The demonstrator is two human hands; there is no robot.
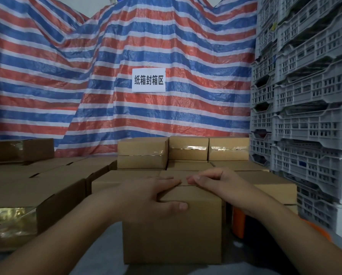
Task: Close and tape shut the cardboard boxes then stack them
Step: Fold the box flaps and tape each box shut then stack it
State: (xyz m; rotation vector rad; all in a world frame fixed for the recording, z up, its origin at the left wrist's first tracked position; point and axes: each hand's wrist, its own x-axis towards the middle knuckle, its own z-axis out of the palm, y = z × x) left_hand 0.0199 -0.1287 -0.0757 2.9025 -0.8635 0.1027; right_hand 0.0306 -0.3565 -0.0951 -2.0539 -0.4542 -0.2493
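Note:
A plain brown cardboard box (pixel 172 231) stands on the grey surface right in front of me, its top flaps folded down. My left hand (pixel 152 195) lies over the box's top left corner, fingers flat on the top and the thumb wrapped down its front face. My right hand (pixel 215 183) presses on the top flaps from the right, fingers bent, with the tips near the centre seam. Fingertips of both hands nearly meet at the seam. No tape shows on this box.
Taped boxes (pixel 188 150) are stacked behind, and more rows of boxes (pixel 37 195) stand to the left. An orange object (pixel 238 223), partly hidden, sits right of the box. Grey plastic crates (pixel 309 116) tower at the right. A striped tarp (pixel 106 76) with a paper sign hangs behind.

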